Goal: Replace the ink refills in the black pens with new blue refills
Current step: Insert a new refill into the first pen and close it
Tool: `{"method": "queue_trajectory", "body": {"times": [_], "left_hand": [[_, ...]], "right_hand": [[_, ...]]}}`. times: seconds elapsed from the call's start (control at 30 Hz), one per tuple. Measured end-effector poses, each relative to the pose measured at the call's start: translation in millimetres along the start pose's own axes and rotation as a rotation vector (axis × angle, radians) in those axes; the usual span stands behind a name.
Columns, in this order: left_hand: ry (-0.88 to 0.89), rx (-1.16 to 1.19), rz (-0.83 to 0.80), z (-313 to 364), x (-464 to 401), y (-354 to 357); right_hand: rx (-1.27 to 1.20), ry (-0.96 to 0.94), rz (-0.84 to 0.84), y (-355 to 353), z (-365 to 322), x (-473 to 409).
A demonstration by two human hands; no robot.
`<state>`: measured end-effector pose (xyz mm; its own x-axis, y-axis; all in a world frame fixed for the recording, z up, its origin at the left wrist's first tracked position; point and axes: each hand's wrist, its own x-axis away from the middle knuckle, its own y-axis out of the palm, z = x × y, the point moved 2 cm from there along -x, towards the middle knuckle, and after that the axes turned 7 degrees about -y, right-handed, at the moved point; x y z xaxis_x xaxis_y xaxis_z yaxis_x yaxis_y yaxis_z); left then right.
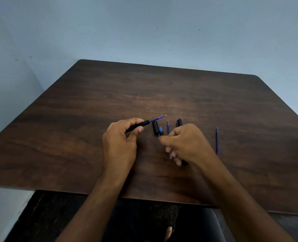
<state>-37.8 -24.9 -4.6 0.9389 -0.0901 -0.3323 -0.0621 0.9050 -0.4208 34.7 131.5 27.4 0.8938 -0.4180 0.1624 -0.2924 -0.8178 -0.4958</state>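
While your left hand (pixel 120 137) is gripping the black pen barrel (pixel 137 127), its fingers are closing around it; a blue refill (pixel 157 118) is sticking out, pointing up-right. Your right hand (pixel 185 142) is curling over parts on the desk (pixel 74 137), contents unclear. Next, you're probably needing the tip piece.

Black pen barrel (pixel 137 127) is held tilted w/ blue refill (pixel 157 118) sticking out; spare refill (pixel 217 140) lies at right, black cap (pixel 155 127) at centre.
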Motion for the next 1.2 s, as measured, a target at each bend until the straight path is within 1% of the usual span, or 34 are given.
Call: {"method": "queue_trajectory", "body": {"times": [0.07,0.1,0.3,0.43,0.63,1.2], "left_hand": [[-0.001,-0.004,-0.008,-0.1,0.0,0.5],[0.003,-0.007,-0.013,0.0,0.0,1.0],[0.020,-0.011,-0.022,-0.2,0.7,1.8],[0.058,-0.025,-0.034,-0.4,0.9,2.4],[0.079,-0.052,-0.026,2.2,1.1,2.8],[0.079,-0.065,-0.042,3.4,0.7,2.8]], "right_hand": [[-0.258,-0.021,0.011,-8.6,6.5,2.5],[-0.346,-0.031,0.024,-12.5,9.7,2.8],[-0.775,-0.162,0.159,-22.4,23.0,-3.1],[-0.969,-0.218,0.134,-20.6,23.7,-4.7],[-1.037,-0.199,0.099,-18.8,21.1,-5.5],[-0.914,-0.187,0.070,-21.0,21.9,-7.7]]}}
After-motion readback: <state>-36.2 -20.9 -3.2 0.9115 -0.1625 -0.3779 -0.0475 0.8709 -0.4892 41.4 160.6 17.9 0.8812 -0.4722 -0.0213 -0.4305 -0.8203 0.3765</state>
